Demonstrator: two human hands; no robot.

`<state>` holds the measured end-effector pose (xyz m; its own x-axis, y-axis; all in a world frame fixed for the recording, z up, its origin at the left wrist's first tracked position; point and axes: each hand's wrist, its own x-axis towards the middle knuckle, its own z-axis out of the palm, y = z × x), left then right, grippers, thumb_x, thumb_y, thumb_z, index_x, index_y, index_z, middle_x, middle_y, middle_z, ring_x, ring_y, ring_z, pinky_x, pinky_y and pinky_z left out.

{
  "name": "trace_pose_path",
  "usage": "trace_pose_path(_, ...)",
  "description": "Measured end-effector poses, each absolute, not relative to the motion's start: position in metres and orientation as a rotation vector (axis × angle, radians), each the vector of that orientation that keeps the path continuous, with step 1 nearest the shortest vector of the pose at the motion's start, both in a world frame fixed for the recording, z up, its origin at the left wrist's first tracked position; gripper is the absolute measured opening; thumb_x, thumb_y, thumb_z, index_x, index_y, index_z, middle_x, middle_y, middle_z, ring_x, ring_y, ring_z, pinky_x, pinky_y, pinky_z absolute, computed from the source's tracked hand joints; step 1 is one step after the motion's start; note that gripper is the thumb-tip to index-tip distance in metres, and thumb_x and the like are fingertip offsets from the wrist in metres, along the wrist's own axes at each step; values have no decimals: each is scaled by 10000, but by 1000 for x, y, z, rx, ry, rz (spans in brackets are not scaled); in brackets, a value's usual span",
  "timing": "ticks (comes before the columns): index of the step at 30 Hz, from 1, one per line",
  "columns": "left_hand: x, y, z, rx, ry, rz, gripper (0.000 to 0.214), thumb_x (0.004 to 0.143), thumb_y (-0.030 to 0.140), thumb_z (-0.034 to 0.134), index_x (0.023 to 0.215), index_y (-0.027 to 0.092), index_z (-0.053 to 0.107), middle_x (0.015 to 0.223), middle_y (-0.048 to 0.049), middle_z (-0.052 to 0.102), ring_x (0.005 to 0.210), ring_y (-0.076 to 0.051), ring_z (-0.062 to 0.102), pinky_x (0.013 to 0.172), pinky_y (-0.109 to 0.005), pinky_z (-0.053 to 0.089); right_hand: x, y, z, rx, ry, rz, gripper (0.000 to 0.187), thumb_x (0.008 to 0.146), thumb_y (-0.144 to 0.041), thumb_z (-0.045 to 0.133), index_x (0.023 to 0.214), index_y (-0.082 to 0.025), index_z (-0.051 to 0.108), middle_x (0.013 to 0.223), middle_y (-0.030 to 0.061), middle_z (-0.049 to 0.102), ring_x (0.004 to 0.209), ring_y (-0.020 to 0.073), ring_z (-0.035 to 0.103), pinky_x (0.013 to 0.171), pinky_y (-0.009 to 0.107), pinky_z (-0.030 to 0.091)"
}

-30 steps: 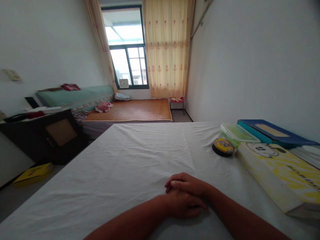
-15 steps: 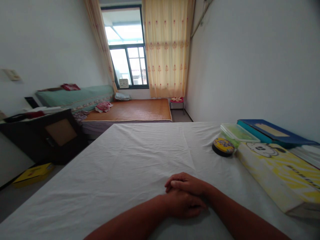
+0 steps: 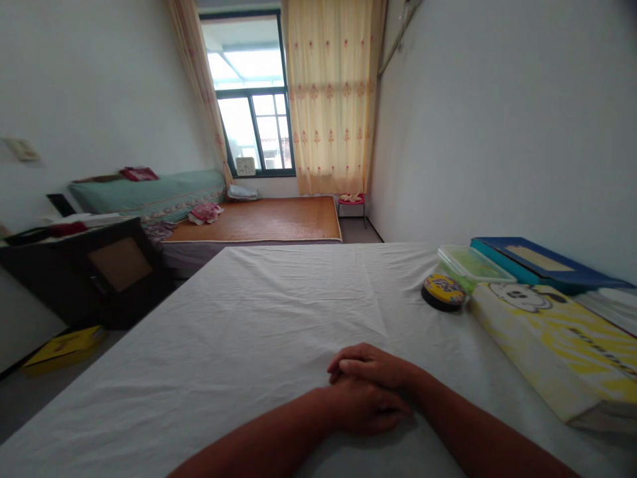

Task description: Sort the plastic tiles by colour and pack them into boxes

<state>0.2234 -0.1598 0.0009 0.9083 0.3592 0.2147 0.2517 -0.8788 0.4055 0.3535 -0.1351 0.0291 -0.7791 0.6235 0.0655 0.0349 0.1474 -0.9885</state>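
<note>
My left hand [image 3: 365,411] and my right hand [image 3: 372,365] rest together on the white tablecloth [image 3: 259,318], near the front edge. The right hand lies over the left, with its fingers curled and pointing left. The fingers of both hands are closed against each other and nothing shows inside them. Both forearms lie flat on the cloth. The nearest object is a long yellow box with a cartoon print [image 3: 562,342], to the right of my right forearm.
A round black tin with a yellow lid [image 3: 442,292], a clear green-tinted container [image 3: 472,264] and a blue box [image 3: 542,262] sit along the wall at the right. A dark cabinet [image 3: 99,272] and a yellow box on the floor [image 3: 64,345] stand at the left. A bed [image 3: 259,222] lies beyond the table.
</note>
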Motion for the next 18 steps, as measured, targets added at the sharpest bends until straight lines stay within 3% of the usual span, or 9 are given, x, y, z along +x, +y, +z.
trace_pose_path(6,223,-160,4,2720,443,394,300,899,304,507,1130,239,688,1002,-14,737,889,-173,686,842,-240,512,354,-135,28,-627,-1966,1668,392,917,-464,512,1063,-145,685,1009,86,708,962,205,647,898,358,489)
trace_pose_path(18,225,-158,0,2721,479,424,294,889,304,522,1124,259,692,962,-4,745,833,-166,692,803,-235,512,355,-135,31,-622,-1990,1639,399,913,-475,509,1055,-147,686,1011,85,706,959,202,646,911,361,484)
